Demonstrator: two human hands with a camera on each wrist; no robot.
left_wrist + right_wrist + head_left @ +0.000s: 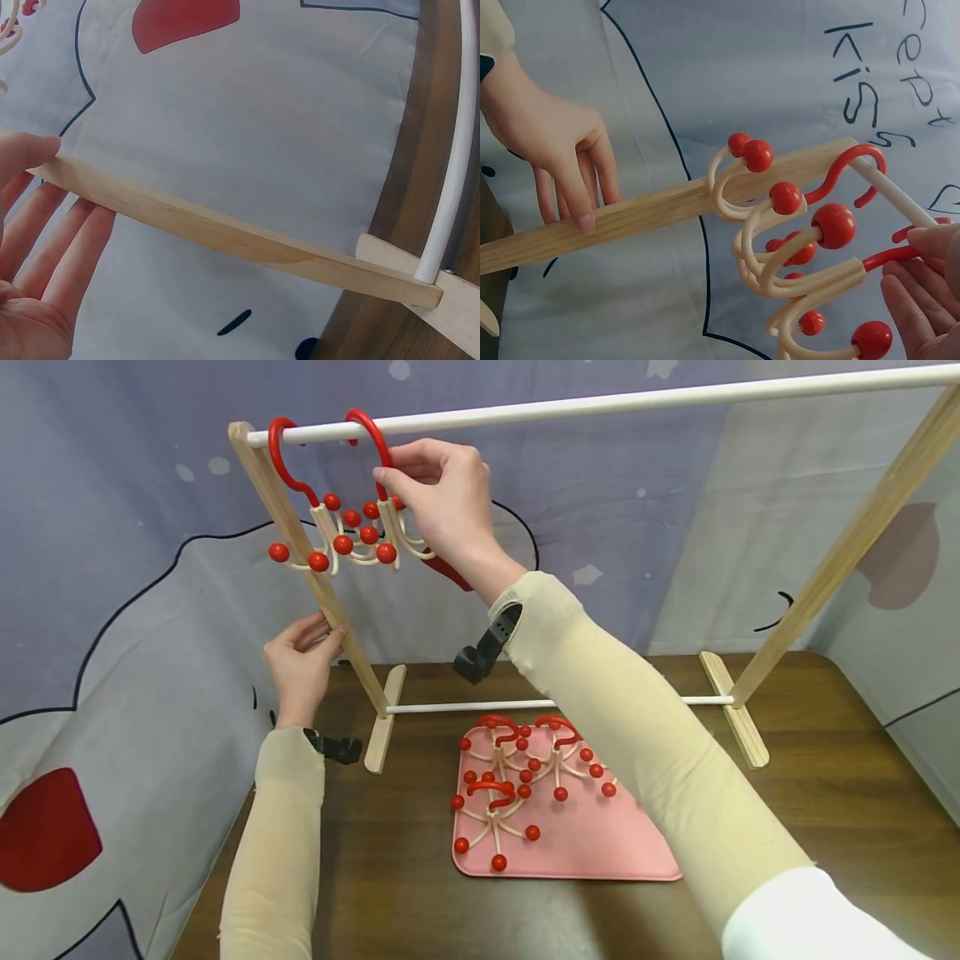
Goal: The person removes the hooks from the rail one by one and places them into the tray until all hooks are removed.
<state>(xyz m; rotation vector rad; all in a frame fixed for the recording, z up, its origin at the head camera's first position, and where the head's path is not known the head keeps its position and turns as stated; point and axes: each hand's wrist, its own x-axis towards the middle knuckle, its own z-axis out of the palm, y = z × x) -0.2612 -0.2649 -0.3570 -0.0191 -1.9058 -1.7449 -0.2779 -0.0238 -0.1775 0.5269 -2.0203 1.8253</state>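
At eleven o'clock on the white rail [562,410], I pinch a red-hooked hanger [387,514]

Seen from the head view, my right hand [450,493] presses thumb and fingers together on the hanger's red hook, which arches over the rail, while pale arms tipped with red balls [833,226] fan out below. A second hanger [324,522] hangs just beside it at ten o'clock, its arms overlapping the first's in view. At nine o'clock, my left hand [296,668] holds the wooden post [362,668], thumb on one side and fingers on the other. Toward five o'clock, three more hangers [492,818] rest on a pink tray [600,852] upon the brown tabletop [397,860]; my right sleeve [637,718], reaching in from four o'clock, covers part of the tray.
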